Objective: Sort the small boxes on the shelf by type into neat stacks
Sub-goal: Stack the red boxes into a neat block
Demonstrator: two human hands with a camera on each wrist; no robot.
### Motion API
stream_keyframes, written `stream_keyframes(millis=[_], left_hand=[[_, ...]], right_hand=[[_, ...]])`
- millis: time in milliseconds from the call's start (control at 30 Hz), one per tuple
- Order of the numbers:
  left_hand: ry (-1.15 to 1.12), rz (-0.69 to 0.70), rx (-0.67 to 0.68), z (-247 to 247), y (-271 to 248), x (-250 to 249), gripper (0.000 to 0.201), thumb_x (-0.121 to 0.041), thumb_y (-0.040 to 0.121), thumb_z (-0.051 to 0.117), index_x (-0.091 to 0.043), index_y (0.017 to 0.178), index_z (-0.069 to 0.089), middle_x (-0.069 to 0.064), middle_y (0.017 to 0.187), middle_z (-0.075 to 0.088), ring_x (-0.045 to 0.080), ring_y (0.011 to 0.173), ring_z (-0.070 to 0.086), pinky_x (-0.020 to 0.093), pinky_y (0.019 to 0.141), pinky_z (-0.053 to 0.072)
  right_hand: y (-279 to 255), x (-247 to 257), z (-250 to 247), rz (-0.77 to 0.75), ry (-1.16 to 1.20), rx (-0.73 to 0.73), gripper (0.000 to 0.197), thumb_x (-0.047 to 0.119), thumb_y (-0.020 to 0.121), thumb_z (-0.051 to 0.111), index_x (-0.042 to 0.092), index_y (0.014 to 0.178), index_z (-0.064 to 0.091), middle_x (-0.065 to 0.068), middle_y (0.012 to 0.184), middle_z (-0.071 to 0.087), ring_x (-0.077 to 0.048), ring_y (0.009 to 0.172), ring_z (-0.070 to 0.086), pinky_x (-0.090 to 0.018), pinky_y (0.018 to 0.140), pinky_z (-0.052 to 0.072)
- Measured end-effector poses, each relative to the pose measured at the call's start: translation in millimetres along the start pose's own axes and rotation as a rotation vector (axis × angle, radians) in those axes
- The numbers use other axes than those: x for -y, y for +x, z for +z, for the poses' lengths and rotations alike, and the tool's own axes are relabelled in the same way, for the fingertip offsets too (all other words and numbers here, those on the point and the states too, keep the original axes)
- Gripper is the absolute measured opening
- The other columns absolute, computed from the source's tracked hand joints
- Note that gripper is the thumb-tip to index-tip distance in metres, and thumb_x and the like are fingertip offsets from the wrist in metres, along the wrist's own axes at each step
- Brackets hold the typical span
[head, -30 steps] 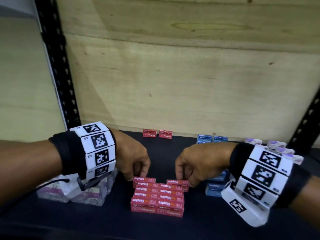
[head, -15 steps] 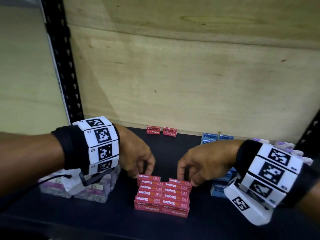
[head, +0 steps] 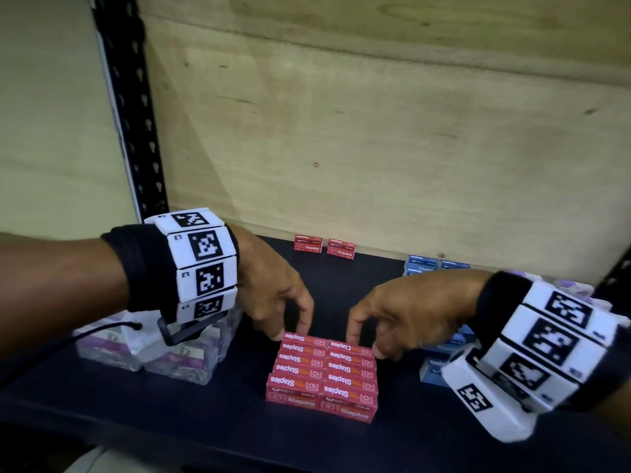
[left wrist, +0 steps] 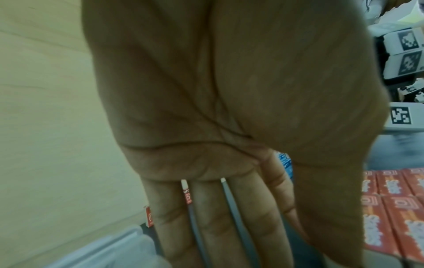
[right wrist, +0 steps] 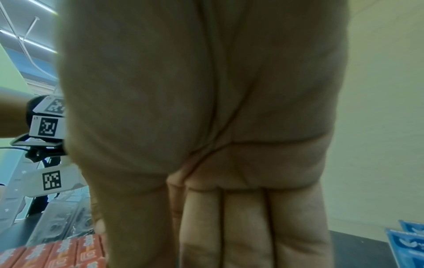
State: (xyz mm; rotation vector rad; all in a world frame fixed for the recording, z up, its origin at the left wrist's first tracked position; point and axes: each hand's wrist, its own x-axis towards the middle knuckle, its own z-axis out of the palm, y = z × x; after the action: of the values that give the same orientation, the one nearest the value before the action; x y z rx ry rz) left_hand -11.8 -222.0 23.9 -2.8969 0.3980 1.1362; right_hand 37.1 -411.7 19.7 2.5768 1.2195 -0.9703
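At the front of the dark shelf [head: 211, 435] my red staples boxes [head: 322, 377] sit in two tidy rows, so all the reds stay together. My left hand [head: 269, 295] and right hand [head: 406, 315] touch the back boxes with bent fingertips, holding nothing, just nudging them straight. Farther back wait two loose red boxes [head: 324, 248] beside the blue boxes [head: 423, 268].

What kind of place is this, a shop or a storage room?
Probably a storage shelf; shop or stockroom, I cannot tell. A slotted black metal upright and a plywood back panel frame a dark shelf holding red staples boxes and blue boxes.
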Motion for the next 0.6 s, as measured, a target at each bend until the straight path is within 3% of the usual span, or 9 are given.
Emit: stream_keyframes(millis=[100,267,400,467,533,600], left_hand=[[-0.033,0.000,0.012,0.1,0.2,3.9,0.027,-0.036,0.095,0.061,-0.040,0.121,0.057,-0.015,0.102,0.073,0.004,0.105,0.065,0.038,0.102,0.047],[-0.055,-0.008,0.016,-0.9,3.5,5.9,0.025,-0.036,0.094,0.062,-0.038,0.119,0.060,-0.029,0.077,0.067,-0.002,0.101,0.064,0.036,0.104,0.045],[-0.063,0.000,0.027,-2.5,6.2,6.9,0.026,-0.035,0.093,0.063,-0.037,0.119,0.060,-0.028,0.082,0.068,-0.002,0.107,0.062,0.034,0.105,0.043],[-0.090,0.004,0.039,-4.9,7.3,7.6,0.030,-0.032,0.094,0.064,-0.035,0.122,0.057,-0.024,0.093,0.071,-0.002,0.106,0.062,0.025,0.099,0.044],[-0.119,0.002,0.040,-8.2,9.8,10.3,0.036,-0.026,0.093,0.065,-0.033,0.127,0.054,-0.015,0.111,0.071,-0.002,0.105,0.063,0.011,0.082,0.045],[-0.129,0.006,-0.005,-13.1,14.3,15.0,0.037,-0.023,0.092,0.066,-0.031,0.127,0.056,-0.010,0.117,0.070,-0.002,0.102,0.063,0.005,0.073,0.045]], right_hand=[[0.6,-0.9,-0.2,-0.005,0.018,0.004,0.024,0.025,0.097,0.059,0.039,0.116,0.059,0.004,0.096,0.075,-0.009,0.090,0.070,-0.023,0.080,0.052],[1.4,-1.3,-0.3,-0.014,0.018,0.006,0.024,0.026,0.097,0.060,0.040,0.117,0.059,0.010,0.086,0.072,-0.003,0.078,0.066,-0.019,0.073,0.048],[2.0,-0.4,-0.9,-0.014,-0.009,0.018,0.025,0.026,0.097,0.060,0.040,0.118,0.059,0.007,0.090,0.074,-0.007,0.087,0.069,-0.023,0.080,0.052],[2.2,0.2,-2.5,-0.003,-0.025,0.033,0.027,0.026,0.096,0.061,0.039,0.119,0.059,0.004,0.098,0.075,-0.009,0.094,0.069,-0.027,0.088,0.053],[2.5,-0.5,-8.3,0.019,-0.032,0.068,0.032,0.025,0.094,0.062,0.038,0.123,0.058,0.002,0.104,0.074,-0.013,0.100,0.069,-0.033,0.095,0.052],[4.1,-4.3,-18.4,0.042,-0.040,0.069,0.034,0.028,0.092,0.064,0.035,0.125,0.057,0.001,0.109,0.074,-0.016,0.103,0.067,-0.035,0.098,0.051]])
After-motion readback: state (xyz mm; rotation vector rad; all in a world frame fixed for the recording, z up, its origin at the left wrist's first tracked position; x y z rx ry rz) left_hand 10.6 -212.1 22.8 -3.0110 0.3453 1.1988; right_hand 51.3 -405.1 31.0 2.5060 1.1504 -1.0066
